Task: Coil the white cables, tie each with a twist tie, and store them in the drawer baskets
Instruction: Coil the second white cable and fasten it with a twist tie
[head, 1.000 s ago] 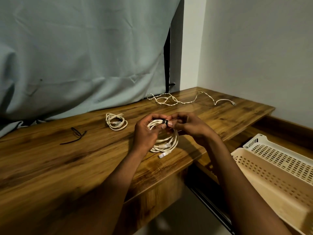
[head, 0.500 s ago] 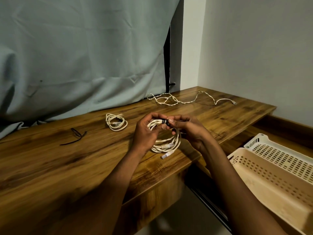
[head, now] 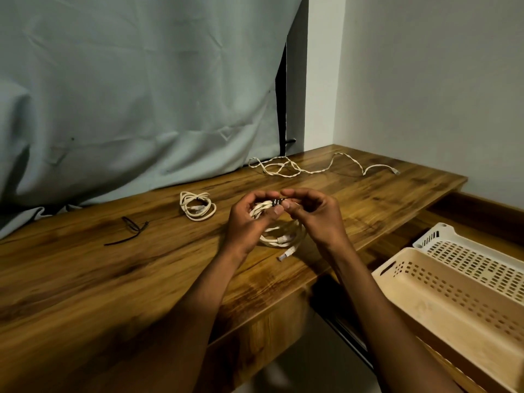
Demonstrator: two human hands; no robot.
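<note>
- My right hand (head: pixel 314 219) had shifted up since a moment earlier, its fingertips meeting my left hand (head: pixel 249 222) at the black twist tie (head: pixel 277 201).
- Both pinched that tie atop the coiled white cable (head: pixel 283 234) (its lower loops hung just above the wooden desk (head: pixel 141 268)).

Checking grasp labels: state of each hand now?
Left hand: grips the coiled cable.
Right hand: pinches the black twist tie on it.
</note>
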